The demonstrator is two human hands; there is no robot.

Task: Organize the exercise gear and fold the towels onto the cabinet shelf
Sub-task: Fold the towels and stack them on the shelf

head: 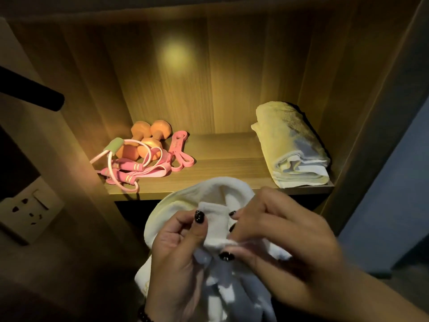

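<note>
Below the shelf edge (222,190), a white towel (185,205) is pinched at one corner by both hands, left hand (178,259) and right hand (278,238) equally near; a folded towel (294,145) is seen up-right.

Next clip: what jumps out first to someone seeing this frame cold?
Both hands, left hand and right hand, pinch a white towel in front of the lit wooden shelf. On its left lie orange dumbbells tangled among pink resistance bands; at right sits a folded towel.
</note>
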